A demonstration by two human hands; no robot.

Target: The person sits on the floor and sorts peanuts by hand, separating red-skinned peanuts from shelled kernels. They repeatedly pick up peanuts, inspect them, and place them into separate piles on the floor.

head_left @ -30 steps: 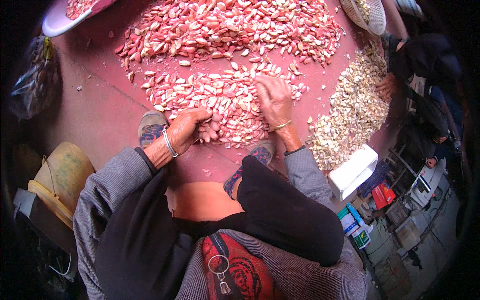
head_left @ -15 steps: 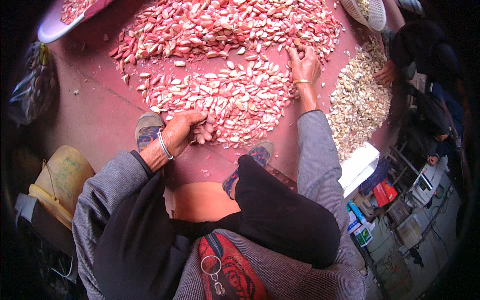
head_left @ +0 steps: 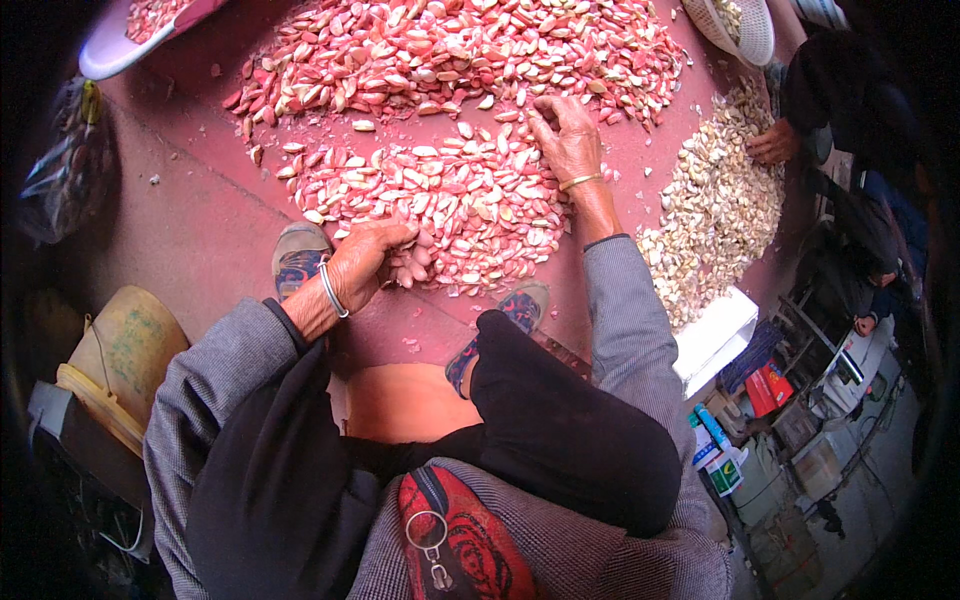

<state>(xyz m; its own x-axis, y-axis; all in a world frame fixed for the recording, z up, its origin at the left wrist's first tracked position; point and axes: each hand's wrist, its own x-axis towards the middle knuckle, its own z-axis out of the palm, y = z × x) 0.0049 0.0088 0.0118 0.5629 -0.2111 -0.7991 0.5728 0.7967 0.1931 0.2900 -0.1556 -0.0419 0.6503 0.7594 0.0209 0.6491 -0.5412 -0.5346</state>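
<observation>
A pile of pink-and-white pieces that look like garlic cloves (head_left: 470,205) lies on the reddish floor before me. My left hand (head_left: 365,262) is at its near left edge, palm inward. Its fingers are curled at the cloves, with the thumb over them; what they hold is hidden. My right hand (head_left: 570,140) is over the far right part of this pile, its thumb and forefinger drawn together low over the cloves. Anything between those fingertips is too small to make out. Beyond it spreads a bigger heap of the same cloves (head_left: 430,55).
Right of me lie a heap of paler cloves (head_left: 715,200), another person's hand (head_left: 773,143) and a white box (head_left: 718,335). A woven basket (head_left: 740,35) is at the far right, a pale basin (head_left: 110,45) far left. A yellowish bucket (head_left: 135,340) stands at left.
My right hand has moved left and slightly nearer, from the edge of the big heap to over the smaller pile. The left hand stays in nearly the same place.
</observation>
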